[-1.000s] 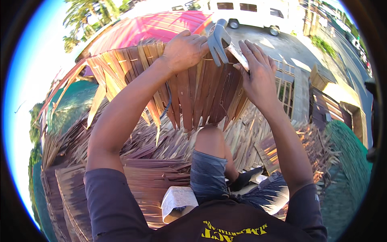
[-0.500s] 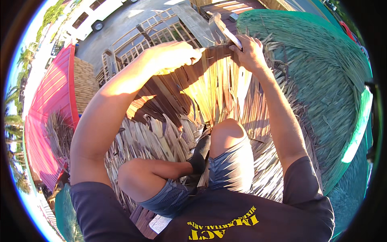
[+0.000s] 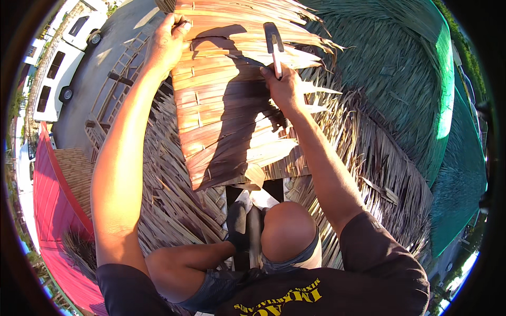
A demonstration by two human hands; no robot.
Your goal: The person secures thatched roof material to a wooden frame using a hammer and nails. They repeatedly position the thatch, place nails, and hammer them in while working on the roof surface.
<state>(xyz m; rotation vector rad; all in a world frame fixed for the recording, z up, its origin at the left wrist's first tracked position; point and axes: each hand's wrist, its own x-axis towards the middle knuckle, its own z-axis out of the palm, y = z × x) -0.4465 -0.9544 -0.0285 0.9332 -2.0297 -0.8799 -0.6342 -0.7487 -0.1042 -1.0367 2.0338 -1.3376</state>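
A brown panel of overlapping dried palm leaves (image 3: 211, 113), with a stitched left edge and a ragged right edge, stretches up and away in front of my knees. My left hand (image 3: 167, 45) pinches its left edge near the far end. My right hand (image 3: 286, 90) is closed round the pale handle of a hammer (image 3: 276, 58), whose dark head points away from me. That hand is over the panel's right side, its thumb against the leaves; whether it also grips the panel is hidden. My shadow crosses the panel.
I sit on a thatched roof (image 3: 168, 163), one leg folded, a dark gap with pale wood (image 3: 255, 197) by my foot. Green-edged thatch roofs (image 3: 379, 68) rise on the right. Lower left is a red metal roof (image 3: 58, 200); beyond are a wooden frame (image 3: 113, 87) and white vans (image 3: 55, 79).
The leaf panel has swung from lying crosswise to running lengthwise away from me. My left hand has moved left and farther out; my right hand, still with the hammer, has come left and nearer.
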